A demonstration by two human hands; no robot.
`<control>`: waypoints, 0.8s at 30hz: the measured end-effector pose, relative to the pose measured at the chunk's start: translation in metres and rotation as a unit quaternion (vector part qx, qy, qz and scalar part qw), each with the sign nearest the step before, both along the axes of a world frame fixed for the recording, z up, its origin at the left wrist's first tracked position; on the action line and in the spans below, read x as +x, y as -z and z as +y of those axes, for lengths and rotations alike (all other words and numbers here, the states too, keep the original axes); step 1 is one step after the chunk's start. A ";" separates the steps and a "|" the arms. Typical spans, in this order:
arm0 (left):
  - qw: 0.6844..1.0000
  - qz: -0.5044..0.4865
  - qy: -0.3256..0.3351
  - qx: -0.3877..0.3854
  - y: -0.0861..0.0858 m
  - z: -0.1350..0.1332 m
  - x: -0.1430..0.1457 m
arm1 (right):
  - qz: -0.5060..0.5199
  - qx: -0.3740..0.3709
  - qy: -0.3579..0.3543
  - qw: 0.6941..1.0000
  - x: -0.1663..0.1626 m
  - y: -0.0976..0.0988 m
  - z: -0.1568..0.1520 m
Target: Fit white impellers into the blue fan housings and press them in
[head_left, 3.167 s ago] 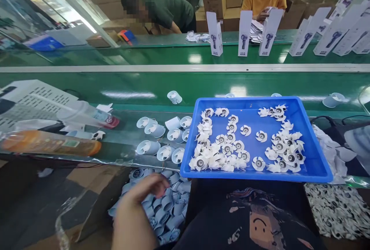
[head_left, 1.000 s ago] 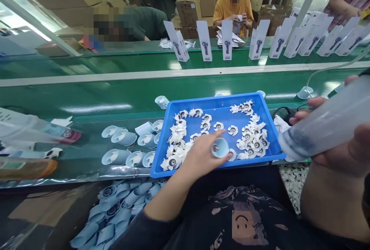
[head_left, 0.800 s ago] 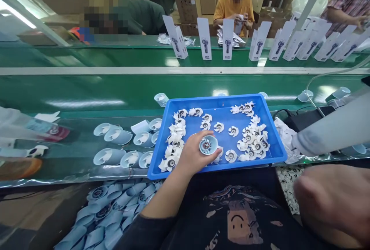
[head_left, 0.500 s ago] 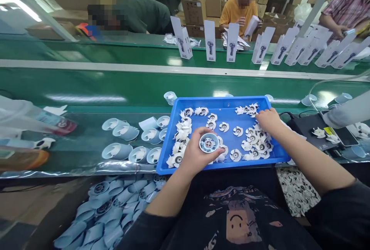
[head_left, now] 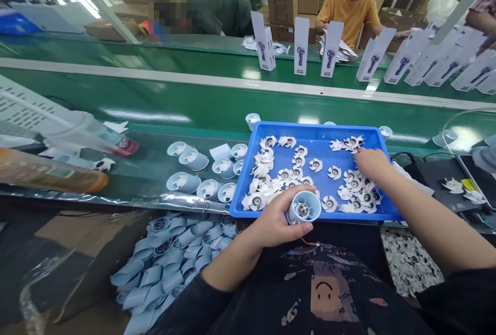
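Observation:
My left hand (head_left: 277, 221) is wrapped round a light-blue fan housing (head_left: 304, 208), a short tube whose open end faces up and shows a motor with copper windings. A thin wire hangs beneath it. My right hand (head_left: 372, 165) reaches over the right side of the blue tray (head_left: 281, 214). Its fingers are bent and pressed together among white fan impellers (head_left: 352, 142), touching them; anything pinched there is hidden. More impellers (head_left: 354, 184) are heaped just below that hand, and others (head_left: 263, 162) lie along the tray's left side.
Blue housings with impellers inside (head_left: 194, 159) stand left of the tray; many more housings (head_left: 170, 257) fill a box below. Loose impellers (head_left: 411, 262) fill a container at lower right. White cartons (head_left: 301, 48) line the far bench, where other people work. A bottle (head_left: 50, 172) lies left.
My left hand has lowered the housing toward my body and tilted it, so more of its side shows. The right hand stays at the tray's right side. The view has shifted left.

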State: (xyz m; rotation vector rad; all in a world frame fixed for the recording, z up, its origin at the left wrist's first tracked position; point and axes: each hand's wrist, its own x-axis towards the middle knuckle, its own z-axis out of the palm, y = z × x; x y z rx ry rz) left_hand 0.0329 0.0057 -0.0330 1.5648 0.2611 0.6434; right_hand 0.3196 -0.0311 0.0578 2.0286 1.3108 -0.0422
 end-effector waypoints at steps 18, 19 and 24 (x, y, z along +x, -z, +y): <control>0.994 0.027 -0.073 0.079 0.004 0.003 -0.003 | 0.365 0.266 0.110 0.886 -0.083 -0.002 -0.030; 0.991 0.028 -0.081 0.106 0.003 0.002 -0.004 | 0.490 0.286 0.127 0.814 -0.084 0.000 -0.036; 0.957 0.015 -0.131 0.258 -0.003 -0.002 0.001 | 0.777 0.300 0.153 0.532 -0.093 0.005 -0.059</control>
